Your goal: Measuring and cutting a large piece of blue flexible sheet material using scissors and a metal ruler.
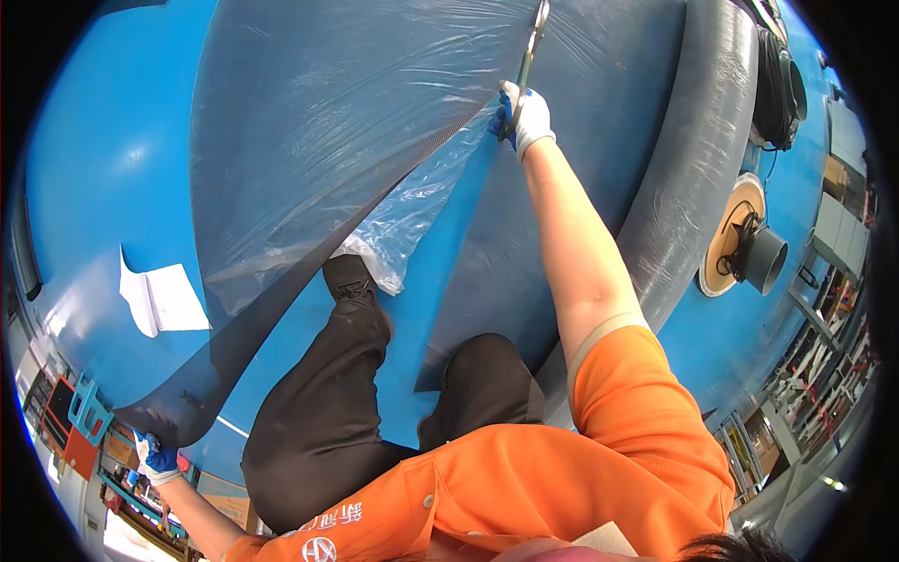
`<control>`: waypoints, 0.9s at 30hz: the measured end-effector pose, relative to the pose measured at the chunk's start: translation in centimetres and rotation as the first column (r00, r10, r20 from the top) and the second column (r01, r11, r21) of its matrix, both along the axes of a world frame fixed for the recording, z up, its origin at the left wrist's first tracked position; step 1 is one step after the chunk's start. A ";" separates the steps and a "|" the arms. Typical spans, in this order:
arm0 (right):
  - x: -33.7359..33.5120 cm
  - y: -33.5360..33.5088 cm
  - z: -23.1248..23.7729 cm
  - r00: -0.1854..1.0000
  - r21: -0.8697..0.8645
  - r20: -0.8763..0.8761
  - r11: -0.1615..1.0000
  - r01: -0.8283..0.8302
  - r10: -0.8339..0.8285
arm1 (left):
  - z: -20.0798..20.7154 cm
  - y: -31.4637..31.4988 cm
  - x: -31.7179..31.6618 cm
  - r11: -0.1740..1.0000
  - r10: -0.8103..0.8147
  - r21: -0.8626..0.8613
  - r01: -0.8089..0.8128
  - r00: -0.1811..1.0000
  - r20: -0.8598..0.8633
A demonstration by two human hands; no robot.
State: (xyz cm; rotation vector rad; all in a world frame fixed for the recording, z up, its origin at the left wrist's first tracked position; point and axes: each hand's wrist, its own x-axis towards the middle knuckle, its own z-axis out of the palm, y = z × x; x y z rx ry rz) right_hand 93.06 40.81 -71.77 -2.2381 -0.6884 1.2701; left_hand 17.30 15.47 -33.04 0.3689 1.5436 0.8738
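Observation:
My right hand [524, 114], in a white and blue work glove, is closed round the handles of a pair of scissors [527, 64]. The blades point away from me, at the top of the slit in a dark grey mesh sheet [309, 131]. At the lower left, my left hand [157, 461], gloved the same way, grips the edge of the mesh. The strip between my hands is raised in a taut fold. Clear plastic film [398, 229] lies with the mesh, bunched near my shoe. Below the scissors the cut edges stand apart, showing blue floor.
A long, thick roll [698, 150] of wrapped dark material lies to my right. Beyond it is a round wooden disc [726, 239] with a grey pipe and cable. A folded white paper [169, 298] rests on the blue floor [103, 187] at left. My shoe [350, 281] is beside the film.

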 end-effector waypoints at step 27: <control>0.7 2.9 2.7 0.731 -0.239 -0.532 0.904 0.355 -0.427 | -1.0 0.8 0.0 0.999 -0.019 -0.041 0.017 0.999 -0.045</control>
